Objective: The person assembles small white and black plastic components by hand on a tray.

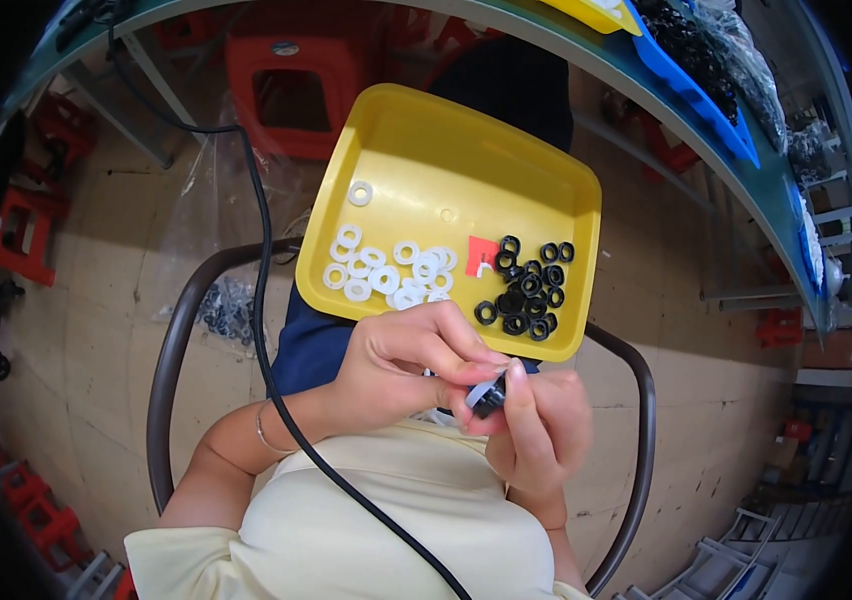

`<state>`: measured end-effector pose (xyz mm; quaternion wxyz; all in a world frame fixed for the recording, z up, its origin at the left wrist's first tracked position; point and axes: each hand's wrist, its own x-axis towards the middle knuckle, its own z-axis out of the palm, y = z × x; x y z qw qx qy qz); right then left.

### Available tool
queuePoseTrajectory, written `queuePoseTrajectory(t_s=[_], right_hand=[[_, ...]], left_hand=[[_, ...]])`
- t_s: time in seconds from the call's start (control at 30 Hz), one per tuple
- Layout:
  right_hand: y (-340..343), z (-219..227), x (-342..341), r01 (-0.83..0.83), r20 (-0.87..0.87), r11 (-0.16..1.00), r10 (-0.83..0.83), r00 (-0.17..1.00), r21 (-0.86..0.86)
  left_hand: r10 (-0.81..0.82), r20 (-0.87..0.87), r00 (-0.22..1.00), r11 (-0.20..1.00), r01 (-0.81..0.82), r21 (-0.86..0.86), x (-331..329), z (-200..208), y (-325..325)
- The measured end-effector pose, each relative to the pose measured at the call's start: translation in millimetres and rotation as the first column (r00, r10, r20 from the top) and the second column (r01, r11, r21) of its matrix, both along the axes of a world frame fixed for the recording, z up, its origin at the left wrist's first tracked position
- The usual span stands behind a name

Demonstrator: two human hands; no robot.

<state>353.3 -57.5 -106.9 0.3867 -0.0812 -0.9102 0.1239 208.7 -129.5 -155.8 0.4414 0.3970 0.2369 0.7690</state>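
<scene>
White ring [478, 391] and black piece [492, 403] were, in the head view, pinched together by your left hand [401, 362] and right hand [544, 425] near the yellow tray [456, 130], where loose white rings [384, 279] and loose black rings [531, 286] lay grouped apart, none visibly joined.

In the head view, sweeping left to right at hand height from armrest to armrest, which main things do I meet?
Brown curved armrest → thin black cable → left hand → small round white-and-black piece → right hand → second brown curved armrest.
</scene>
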Motion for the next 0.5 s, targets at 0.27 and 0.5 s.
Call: queuePoseTrajectory(t_s=[0.27, 0.5], right_hand=[[15.5, -24.3, -10.7, 0.116, -0.156, 0.984, -0.095, 0.983, 0.135], [17.3, -29.9, -14.4, -0.006, -0.148, 0.998, -0.003, 0.989, -0.059]], left_hand=[[0.192, -0.493, 0.849, 0.970, -0.239, -0.034, 0.3, 15.4, -1.4], [0.259, -0.486, 0.834, 0.916, -0.372, -0.150, 1.1, 12.5, -1.4]])
